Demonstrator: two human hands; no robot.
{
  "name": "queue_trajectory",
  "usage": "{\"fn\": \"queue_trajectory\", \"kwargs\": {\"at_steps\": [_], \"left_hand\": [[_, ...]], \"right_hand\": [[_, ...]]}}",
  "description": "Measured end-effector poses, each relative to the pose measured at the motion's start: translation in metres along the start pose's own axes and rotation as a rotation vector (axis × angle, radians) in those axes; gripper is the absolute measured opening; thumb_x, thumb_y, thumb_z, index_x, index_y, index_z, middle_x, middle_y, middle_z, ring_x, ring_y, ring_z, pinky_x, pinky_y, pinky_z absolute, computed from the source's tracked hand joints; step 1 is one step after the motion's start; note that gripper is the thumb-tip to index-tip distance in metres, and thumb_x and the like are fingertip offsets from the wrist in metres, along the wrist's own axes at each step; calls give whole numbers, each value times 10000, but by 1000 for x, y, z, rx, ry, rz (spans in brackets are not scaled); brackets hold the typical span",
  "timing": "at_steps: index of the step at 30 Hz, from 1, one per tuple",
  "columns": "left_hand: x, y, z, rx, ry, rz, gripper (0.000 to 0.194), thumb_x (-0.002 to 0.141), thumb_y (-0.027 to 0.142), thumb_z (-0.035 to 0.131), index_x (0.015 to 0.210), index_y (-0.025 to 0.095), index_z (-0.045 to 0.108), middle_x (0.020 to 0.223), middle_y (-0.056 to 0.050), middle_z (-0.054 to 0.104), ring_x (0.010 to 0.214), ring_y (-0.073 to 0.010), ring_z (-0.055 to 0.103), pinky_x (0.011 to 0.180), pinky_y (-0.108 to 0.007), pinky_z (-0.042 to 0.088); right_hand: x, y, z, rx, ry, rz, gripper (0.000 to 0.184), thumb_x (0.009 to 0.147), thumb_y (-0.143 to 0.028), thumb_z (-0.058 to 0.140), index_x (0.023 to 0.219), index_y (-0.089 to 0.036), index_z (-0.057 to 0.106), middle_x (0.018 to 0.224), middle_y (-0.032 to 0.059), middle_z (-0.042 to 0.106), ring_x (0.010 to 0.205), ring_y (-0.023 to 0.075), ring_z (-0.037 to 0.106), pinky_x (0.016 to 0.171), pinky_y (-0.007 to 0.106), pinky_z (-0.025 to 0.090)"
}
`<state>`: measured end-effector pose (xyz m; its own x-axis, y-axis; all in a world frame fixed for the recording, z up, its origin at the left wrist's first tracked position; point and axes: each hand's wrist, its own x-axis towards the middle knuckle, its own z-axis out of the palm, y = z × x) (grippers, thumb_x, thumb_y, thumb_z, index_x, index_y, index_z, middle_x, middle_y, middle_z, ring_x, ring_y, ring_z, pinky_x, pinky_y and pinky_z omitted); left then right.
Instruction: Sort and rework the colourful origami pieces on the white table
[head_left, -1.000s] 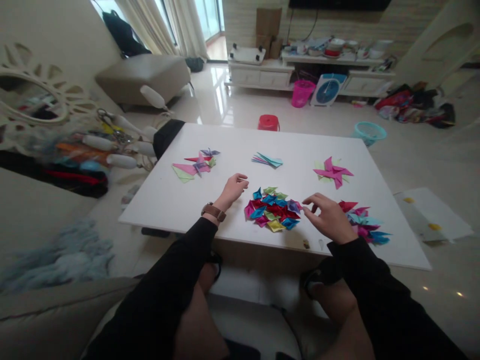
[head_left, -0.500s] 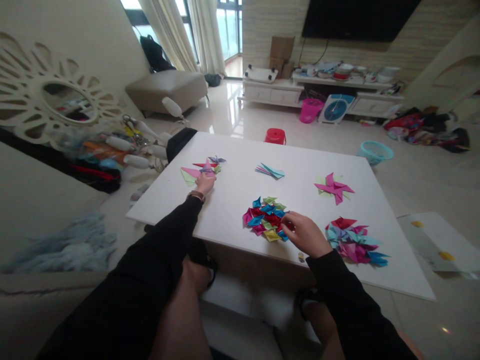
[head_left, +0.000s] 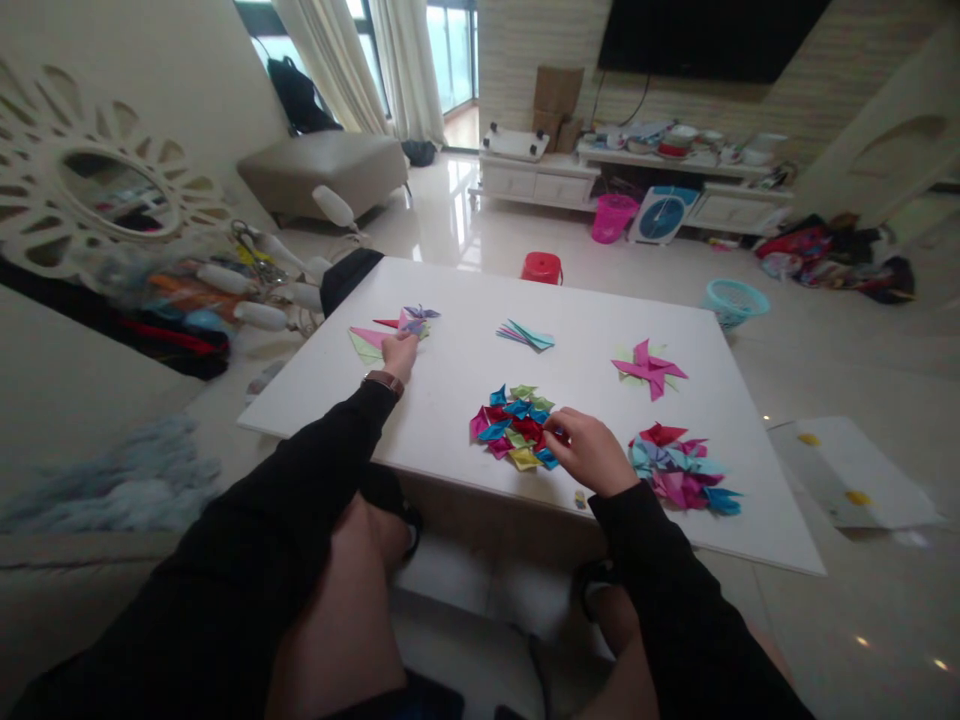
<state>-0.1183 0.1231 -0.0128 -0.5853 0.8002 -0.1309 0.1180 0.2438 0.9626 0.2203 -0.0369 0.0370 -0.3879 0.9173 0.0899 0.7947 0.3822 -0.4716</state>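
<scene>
On the far left of the white table (head_left: 442,430), my left hand (head_left: 400,357) is closed at a group of folded papers. A purple paper crane (head_left: 420,312) and a pink and green folded sheet (head_left: 367,343) lie around it. What its fingertips grip, if anything, is hidden. My right hand (head_left: 592,452) is closed in a pinch at the right edge of a pile of shiny origami pieces (head_left: 517,432), in red, blue, yellow and green; I cannot make out what is in it. Just right of it lies a second origami pile (head_left: 682,470).
A fan of thin folded papers (head_left: 527,335) lies mid-table, and a pink and green paper star (head_left: 649,370) at the right. A small sticker (head_left: 580,500) is near the front edge. Beyond the table stand a red stool (head_left: 542,267) and a turquoise basket (head_left: 736,300).
The whole view has shifted slightly, moving the table things left and a little up. Both hands stay at the same groups of paper, with little change of pose.
</scene>
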Motion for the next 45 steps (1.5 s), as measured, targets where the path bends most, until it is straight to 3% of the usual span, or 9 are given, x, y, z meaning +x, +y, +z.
{"fn": "queue_trajectory", "kwargs": {"at_steps": [2, 7, 10, 13, 20, 26, 30, 36, 45], "left_hand": [[-29, 9, 11, -89, -30, -7, 228, 755, 100, 649, 977, 99, 697, 940, -87, 731, 954, -180, 653, 888, -314, 496], [-131, 23, 46, -576, -386, -137, 199, 691, 151, 788, 874, 132, 713, 886, -46, 735, 877, -123, 665, 879, -260, 523], [-180, 22, 65, -651, -548, -253, 281, 642, 177, 860, 862, 142, 689, 829, -25, 724, 785, -105, 661, 840, -265, 534], [-203, 21, 77, -647, -703, -320, 330, 626, 167, 881, 845, 155, 634, 807, -14, 720, 775, -113, 682, 820, -271, 546], [-199, 29, 84, -579, -948, -300, 412, 654, 187, 869, 969, 168, 604, 804, -14, 737, 751, -124, 698, 791, -276, 557], [-191, 38, 90, -589, -953, -291, 267, 716, 231, 791, 928, 168, 643, 790, -7, 696, 725, -126, 669, 732, -265, 543], [-184, 37, 88, -631, -923, -309, 176, 793, 313, 736, 887, 170, 699, 765, -17, 669, 713, -131, 638, 664, -245, 522], [-192, 28, 81, -589, -1120, -335, 335, 712, 203, 860, 1024, 155, 749, 962, -60, 735, 792, -128, 677, 748, -254, 536], [-204, 29, 77, -604, -1213, -282, 338, 621, 177, 937, 876, 138, 718, 830, -20, 704, 729, -113, 659, 741, -241, 532]], "right_hand": [[-2, 1, -3, 1, 27, 14, 148, 929, -241, 557, 804, -226, 634, 826, 34, 643, 751, 186, 596, 701, 304, 378], [-2, 11, -16, 109, 182, 116, 119, 899, -258, 585, 816, -220, 662, 859, 40, 708, 737, 179, 619, 747, 315, 427], [-3, 18, -24, 249, 349, 239, 159, 888, -303, 583, 783, -218, 667, 831, 42, 727, 719, 187, 625, 744, 329, 455], [-3, 23, -28, 401, 444, 324, 211, 882, -380, 591, 792, -217, 689, 822, 43, 734, 734, 196, 629, 754, 340, 477], [2, 29, -25, 686, 461, 389, 309, 843, -513, 648, 823, -208, 694, 815, 28, 709, 816, 204, 648, 738, 323, 477], [7, 26, -24, 853, 564, 430, 215, 764, -422, 742, 788, -213, 697, 709, -8, 673, 698, 159, 596, 663, 293, 443], [8, 21, -25, 1130, 568, 504, 228, 678, -394, 779, 738, -224, 639, 698, -29, 644, 645, 127, 567, 589, 261, 404], [8, 12, -24, 1349, 468, 538, 270, 652, -389, 796, 725, -233, 588, 672, -39, 612, 605, 115, 551, 553, 253, 425], [12, 4, -19, 1402, 427, 551, 202, 615, -298, 803, 737, -220, 661, 683, -31, 622, 622, 101, 542, 554, 221, 440]]}}
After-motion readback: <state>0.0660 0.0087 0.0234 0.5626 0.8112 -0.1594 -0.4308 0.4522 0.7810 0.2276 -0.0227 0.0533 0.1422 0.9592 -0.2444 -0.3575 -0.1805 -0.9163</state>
